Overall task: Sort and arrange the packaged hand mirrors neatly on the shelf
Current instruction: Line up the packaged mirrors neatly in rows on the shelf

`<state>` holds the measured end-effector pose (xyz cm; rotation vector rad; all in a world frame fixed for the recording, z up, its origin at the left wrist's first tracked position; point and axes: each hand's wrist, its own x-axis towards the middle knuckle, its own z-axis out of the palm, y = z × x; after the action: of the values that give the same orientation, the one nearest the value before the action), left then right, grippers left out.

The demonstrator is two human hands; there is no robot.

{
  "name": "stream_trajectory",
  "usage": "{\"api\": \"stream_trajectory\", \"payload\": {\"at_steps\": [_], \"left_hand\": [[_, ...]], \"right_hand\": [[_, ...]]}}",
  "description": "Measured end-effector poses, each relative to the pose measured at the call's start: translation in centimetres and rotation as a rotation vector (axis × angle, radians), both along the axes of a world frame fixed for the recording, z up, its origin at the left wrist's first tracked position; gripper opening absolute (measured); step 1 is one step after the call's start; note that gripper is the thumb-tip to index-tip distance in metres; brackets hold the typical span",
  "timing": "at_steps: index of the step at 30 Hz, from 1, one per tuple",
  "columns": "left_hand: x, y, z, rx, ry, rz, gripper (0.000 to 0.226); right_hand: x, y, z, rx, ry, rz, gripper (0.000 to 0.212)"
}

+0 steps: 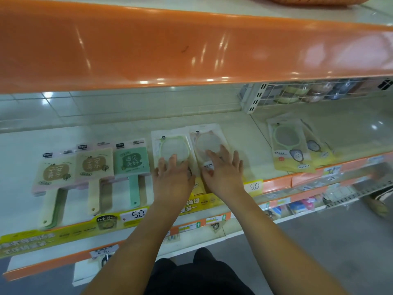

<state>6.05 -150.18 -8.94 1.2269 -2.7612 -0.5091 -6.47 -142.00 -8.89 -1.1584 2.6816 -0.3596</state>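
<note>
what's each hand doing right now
Left hand: open, fingers flat on the green-rimmed mirror pack.
Right hand: open, fingers flat on the pink-rimmed mirror pack.

The single head camera looks forward and down, close over the shelf (234, 124), which crosses from 9 to 3 o'clock; bare forearms enter from 6 o'clock.

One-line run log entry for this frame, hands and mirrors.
left hand: flat on green-rimmed mirror pack | right hand: flat on pink-rimmed mirror pack | packs side by side on shelf
</note>
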Motion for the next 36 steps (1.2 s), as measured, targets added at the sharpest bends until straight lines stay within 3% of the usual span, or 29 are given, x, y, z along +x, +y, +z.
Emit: {"api": "stream_trajectory", "payload": {"at_steps": [11, 15, 20, 24, 30, 36], "left_hand": [[-1.1, 1.1, 0.7, -0.025, 0.19, -0.127, 0.045], [-2.4, 2.0, 0.7, -0.04, 0.226, -0.147, 0.043], [-5.1, 3.5, 0.7, -0.069, 0.262, -0.179, 0.046], [-8.3, 5.0, 0.6, -0.063, 0.22, -0.212, 0.044], [-13.9, 7.6, 1.0, -0.096, 0.147, -0.244, 0.049], [-18.4, 9.7, 0.6, -0.07, 0.142, -0.23, 0.05]], "right_hand": [[0.7, 2.3, 0.6, -0.294, 0.109, -0.053, 0.044], [-0.3, 3.2, 0.7, -0.295, 0.118, -0.104, 0.04], [-2.6, 5.2, 0.3, -0.262, 0.133, -0.159, 0.054], [-5.8, 6.9, 0.3, -0.27, 0.125, -0.205, 0.046], [-11.0, 9.3, 0.6, -0.237, 0.172, -0.34, 0.049], [-15.7, 11.3, 0.3, -0.224, 0.163, -0.343, 0.052]]}}
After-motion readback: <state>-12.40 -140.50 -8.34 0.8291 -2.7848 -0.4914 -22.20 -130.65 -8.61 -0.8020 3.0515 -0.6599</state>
